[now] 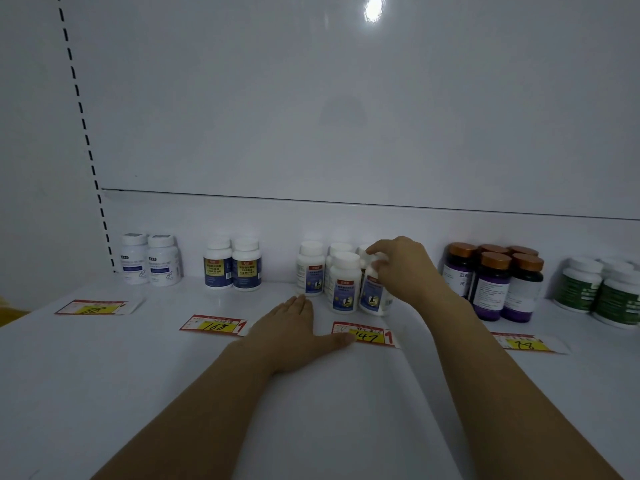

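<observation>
Bottle (372,296) in right hand (406,269) (tag (367,336) "147")

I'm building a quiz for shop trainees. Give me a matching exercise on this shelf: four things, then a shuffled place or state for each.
1. right hand
2. left hand
3. dark bottles with copper-coloured caps
4. white-capped bottles with green labels

A. far right of the white shelf
B. flat on the shelf
C. grips a white plastic bottle with a blue label
D. just right of the gripped bottle

Pairs: 1-C; 2-B; 3-D; 4-A
</observation>
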A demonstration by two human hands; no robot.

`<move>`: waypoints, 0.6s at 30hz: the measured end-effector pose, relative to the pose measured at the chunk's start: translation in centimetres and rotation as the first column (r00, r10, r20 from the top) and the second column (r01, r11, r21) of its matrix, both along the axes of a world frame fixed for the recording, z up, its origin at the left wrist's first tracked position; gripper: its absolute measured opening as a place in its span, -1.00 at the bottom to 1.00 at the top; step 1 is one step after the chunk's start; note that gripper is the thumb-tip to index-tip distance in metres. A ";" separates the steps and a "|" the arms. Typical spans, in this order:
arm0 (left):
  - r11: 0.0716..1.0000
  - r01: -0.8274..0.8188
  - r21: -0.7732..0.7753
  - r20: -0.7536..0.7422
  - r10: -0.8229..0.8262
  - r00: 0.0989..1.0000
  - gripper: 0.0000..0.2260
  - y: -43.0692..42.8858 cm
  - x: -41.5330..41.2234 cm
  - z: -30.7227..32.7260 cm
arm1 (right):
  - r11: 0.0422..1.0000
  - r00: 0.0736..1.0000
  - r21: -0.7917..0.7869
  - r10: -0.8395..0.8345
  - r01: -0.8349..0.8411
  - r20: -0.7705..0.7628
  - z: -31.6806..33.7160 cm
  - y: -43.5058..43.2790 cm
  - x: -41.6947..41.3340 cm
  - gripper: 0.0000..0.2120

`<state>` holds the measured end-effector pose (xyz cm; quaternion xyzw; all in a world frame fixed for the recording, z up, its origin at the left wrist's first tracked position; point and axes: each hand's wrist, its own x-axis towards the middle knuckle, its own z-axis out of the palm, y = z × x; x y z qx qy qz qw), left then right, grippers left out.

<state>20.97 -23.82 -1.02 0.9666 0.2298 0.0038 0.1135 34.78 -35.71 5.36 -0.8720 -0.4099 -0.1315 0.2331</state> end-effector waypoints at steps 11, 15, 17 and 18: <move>0.910 0.246 -0.335 0.607 0.009 0.794 -0.52 -0.7 0.0 2.2 | 0.835 0.965 0.493 0.258 -0.244 0.041 2.4 -0.3 -2.7 -0.76; 0.825 0.331 -0.459 0.664 0.071 0.744 -0.73 -0.4 0.1 2.7 | 0.812 0.934 0.517 0.352 -0.270 -0.066 1.9 0.3 -3.0 -0.78; 0.810 0.352 -0.469 0.676 0.073 0.733 -0.74 -0.3 0.0 2.8 | 0.799 0.915 0.545 0.382 -0.255 -0.131 1.7 0.3 -3.0 -0.80; 0.807 0.358 -0.470 0.688 0.080 0.722 -0.74 -0.2 0.0 2.7 | 0.790 0.905 0.559 0.397 -0.251 -0.155 1.6 0.3 -2.9 -0.80</move>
